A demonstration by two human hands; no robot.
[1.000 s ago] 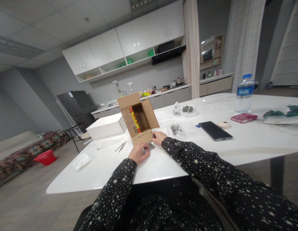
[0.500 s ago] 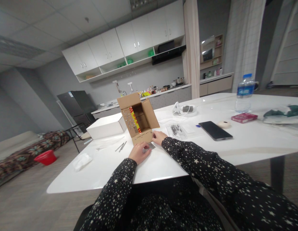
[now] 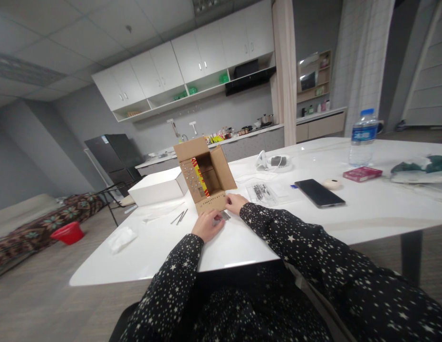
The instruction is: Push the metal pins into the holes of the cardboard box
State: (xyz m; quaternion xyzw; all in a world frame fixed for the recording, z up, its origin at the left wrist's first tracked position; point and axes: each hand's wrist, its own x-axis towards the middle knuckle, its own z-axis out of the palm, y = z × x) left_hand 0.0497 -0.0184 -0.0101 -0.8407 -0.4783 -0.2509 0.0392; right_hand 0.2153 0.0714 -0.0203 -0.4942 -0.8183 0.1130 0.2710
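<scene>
A small brown cardboard box stands open on the white table, its flaps dotted with small holes and a red-yellow item inside. My left hand rests in front of the box, fingers curled over a bunch of thin metal nails. My right hand touches the box's front flap at its right end, just above those nails. Whether either hand grips a nail is hidden by the fingers.
A white box sits left of the cardboard box, with two loose nails and a crumpled tissue nearby. To the right lie a clear bag of nails, a black phone, a red packet and a water bottle.
My left hand has shifted very slightly toward the nails; otherwise nothing has visibly moved.
</scene>
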